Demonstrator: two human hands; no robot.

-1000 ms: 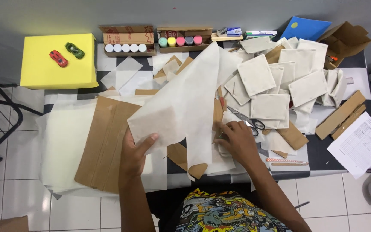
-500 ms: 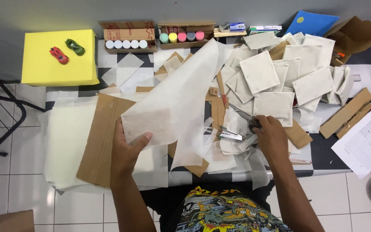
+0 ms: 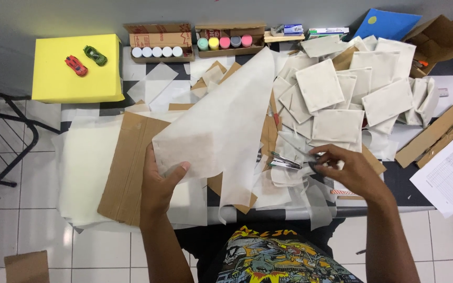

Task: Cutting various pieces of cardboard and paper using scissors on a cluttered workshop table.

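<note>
A white sheet [image 3: 226, 123] is pinched at mid-frame by the left hand [image 3: 159, 183], while scissors [image 3: 288, 161] are gripped by the right hand [image 3: 349, 170] at centre right.

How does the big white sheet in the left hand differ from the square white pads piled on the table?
The white sheet is large, thin and single-layered; the square pads are small and thicker. The sheet is lifted by the left hand, draping with an irregular edge; the pads lie flat and overlapping on the table. Both are off-white, fabric-like material.
</note>
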